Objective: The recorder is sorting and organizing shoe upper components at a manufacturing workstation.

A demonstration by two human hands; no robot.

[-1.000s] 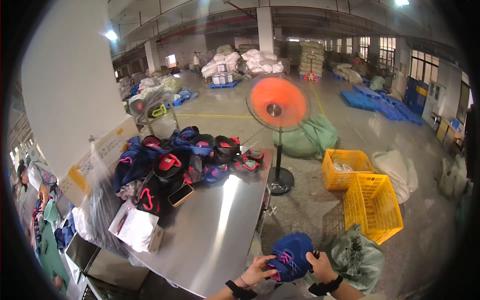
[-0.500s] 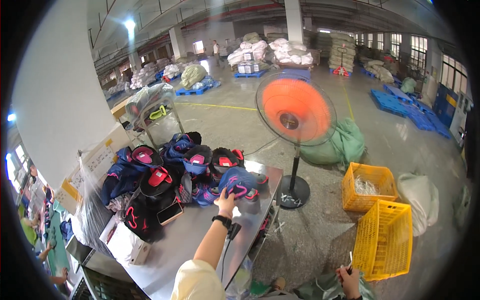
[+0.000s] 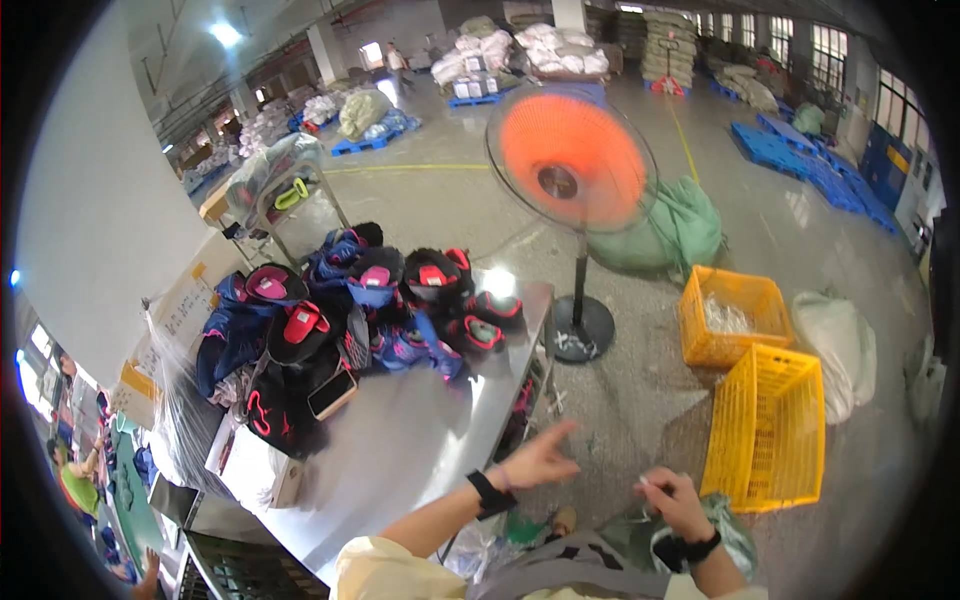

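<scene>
My left hand (image 3: 540, 458) hangs past the right edge of the metal table (image 3: 400, 455), holding nothing, fingers stretched out and apart. Opposite it, my right hand (image 3: 677, 503) is pinched around a small white piece (image 3: 643, 482), mostly hidden by the fingers. A pile of shoes lies on the table to the left: a blue shoe with pink trim (image 3: 437, 350) leans at its near right side, beside a dark shoe with a red rim (image 3: 483, 332). Behind them sits a black shoe with a red label inside (image 3: 433, 275).
A phone (image 3: 332, 395) lies before the pile, near a white open box (image 3: 250, 465). Beyond the table spins an orange fan (image 3: 570, 165). On the right stand two yellow crates (image 3: 770, 430), one with white scraps, beside a white sack (image 3: 835, 355) and a green sack (image 3: 670, 235).
My left hand has let go of the blue shoe and moved right and nearer, off the table. My right hand has risen and moved slightly left. The view has tilted down.
</scene>
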